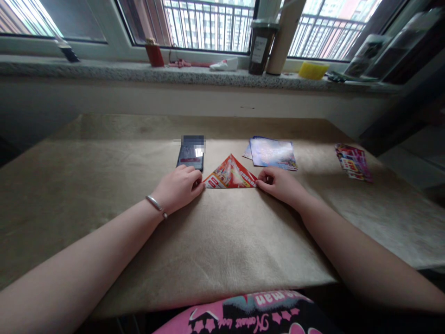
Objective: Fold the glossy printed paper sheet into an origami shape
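- Biggest thing here is the worktop (222, 241), all tan-brown, shoved up near a speckled windowsill (114, 74) with a dark jar (259, 48) and a yellow block (313, 70) on it.
- Then a few bluish printed sheets (273, 153), overlapping, right of the middle.
- Now the folded red paper (231, 176): it lies in the middle of the worktop, right between the hands. Triangle shape, tip toward the window, long edge toward the person and running left to right, so its long axis goes pretty much straight from one hand to the other.
- Left hand (179, 188) has the left corner pinched, right hand (278, 183) has the right corner pinched. Neither one's nearer tbh, both are on it.
- Small fan of colourful cards (353, 162) way off to the right, well apart from everything.
- Phone (190, 157) just past the left hand; can't tell from here if they touch.
- Tiniest bit: a silvery bangle (153, 202) on the left wrist.
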A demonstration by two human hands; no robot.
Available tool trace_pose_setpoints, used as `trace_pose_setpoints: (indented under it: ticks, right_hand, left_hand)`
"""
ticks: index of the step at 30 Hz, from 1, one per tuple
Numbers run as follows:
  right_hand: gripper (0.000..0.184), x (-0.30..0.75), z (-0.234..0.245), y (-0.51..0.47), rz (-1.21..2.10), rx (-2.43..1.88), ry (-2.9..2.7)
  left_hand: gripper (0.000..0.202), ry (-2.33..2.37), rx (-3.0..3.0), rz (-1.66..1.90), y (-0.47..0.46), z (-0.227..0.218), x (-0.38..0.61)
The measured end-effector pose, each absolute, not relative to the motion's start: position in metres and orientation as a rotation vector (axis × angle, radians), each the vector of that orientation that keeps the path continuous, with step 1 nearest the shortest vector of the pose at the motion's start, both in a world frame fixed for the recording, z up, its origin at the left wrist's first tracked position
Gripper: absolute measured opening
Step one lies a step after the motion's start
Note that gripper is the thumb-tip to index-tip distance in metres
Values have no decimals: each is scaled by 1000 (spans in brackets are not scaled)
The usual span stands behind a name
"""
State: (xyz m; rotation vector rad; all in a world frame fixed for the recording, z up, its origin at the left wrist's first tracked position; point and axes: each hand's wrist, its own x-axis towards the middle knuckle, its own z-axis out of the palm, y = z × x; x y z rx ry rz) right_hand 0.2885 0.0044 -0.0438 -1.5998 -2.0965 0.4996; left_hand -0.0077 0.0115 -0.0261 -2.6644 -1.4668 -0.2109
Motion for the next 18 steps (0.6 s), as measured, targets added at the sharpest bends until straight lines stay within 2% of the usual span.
trace_pose_setpoints:
  ticks: [6, 11, 18]
  right_hand:
    - [6, 297, -46, 8, 457, -1334, -2065]
    - [7, 300, -42, 6, 245, -1022, -2236]
    - [9, 299, -38, 3, 305, -861, -2372]
  left_hand:
    - [22, -1474, -2721, -402, 12, -26, -13]
    - [19, -1171, -2837, -603, 14, -29, -14]
    - [24, -809, -2906, -579, 14, -28, -16]
